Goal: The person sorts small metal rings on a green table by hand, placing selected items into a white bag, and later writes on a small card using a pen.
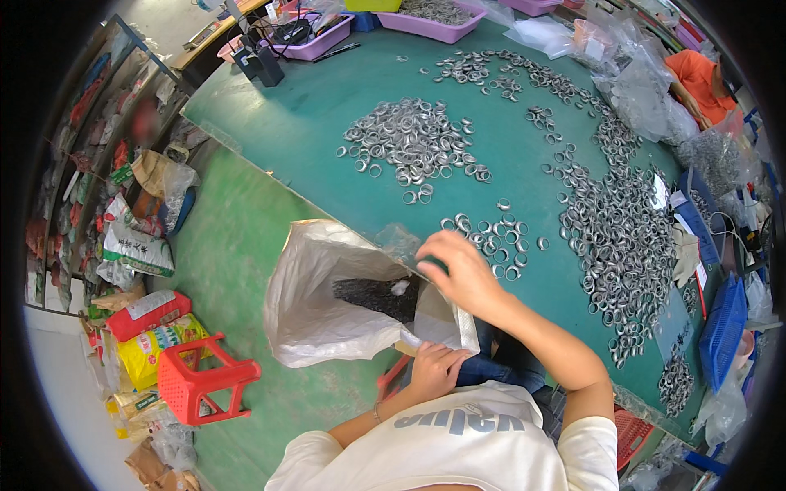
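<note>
A white woven sack (311, 307) stands wide-mouthed against the table edge, with a dark heap of small pieces (372, 296) and a small white scrap inside. My left hand (434, 370) grips the sack's near rim, fingers wrapped over it. Above the sack's right side, at the table edge, hovers my right hand (460, 268). Its fingers are curved, thumb apart, and nothing shows in them. Just beyond it lies a small group of metal rings (499, 236) on the green table (303, 155). A bigger ring pile (409, 139) sits farther back.
Many more rings (614, 237) spread across the table's right side. Pink trays (434, 29) stand at the far edge, a blue basket (720, 331) at the right. A person in orange (700, 86) sits far right. A red stool (205, 380) and loaded shelves (98, 139) are left.
</note>
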Demonstrator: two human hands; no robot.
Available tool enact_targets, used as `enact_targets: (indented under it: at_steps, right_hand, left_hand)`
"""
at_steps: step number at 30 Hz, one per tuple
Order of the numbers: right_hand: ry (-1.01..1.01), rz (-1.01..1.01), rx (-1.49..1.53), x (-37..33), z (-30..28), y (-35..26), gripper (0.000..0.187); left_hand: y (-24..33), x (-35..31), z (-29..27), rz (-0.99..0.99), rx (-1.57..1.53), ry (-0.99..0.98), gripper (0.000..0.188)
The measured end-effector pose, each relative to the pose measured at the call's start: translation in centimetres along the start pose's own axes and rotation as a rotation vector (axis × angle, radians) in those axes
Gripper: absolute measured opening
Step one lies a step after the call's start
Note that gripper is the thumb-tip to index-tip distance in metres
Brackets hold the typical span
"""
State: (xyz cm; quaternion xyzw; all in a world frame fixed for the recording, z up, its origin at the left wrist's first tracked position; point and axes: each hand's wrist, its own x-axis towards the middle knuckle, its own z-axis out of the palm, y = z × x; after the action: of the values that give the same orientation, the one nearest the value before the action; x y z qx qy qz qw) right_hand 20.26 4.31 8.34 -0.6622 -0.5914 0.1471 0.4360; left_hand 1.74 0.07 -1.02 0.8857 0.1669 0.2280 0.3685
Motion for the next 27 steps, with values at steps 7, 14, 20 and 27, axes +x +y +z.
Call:
enact_targets:
  at_steps: [7,14,20,27]
  right_hand:
    - [0.138,0.162,-0.439,0.5,-2.3,4.7,0.014]
    - [0.14,0.104,-0.336,0.8,-3.0,4.6,0.011]
    - [-0.061,-0.036,-0.532,0.0,-3.4,4.5,0.019]
    - [-0.028,-0.003,-0.491,1.0,-4.0,4.1,0.012]
  left_hand:
    - [0.1,0.0,-0.1,-0.003,0.0,-0.011,0.008]
    - [0.1,-0.1,-0.1,-0.007,0.001,-0.003,0.009]
    - [-0.1,-0.2,0.0,-0.008,-0.004,-0.008,0.009]
    - [0.2,0.1,-0.3,0.002,-0.004,-0.001,0.009]
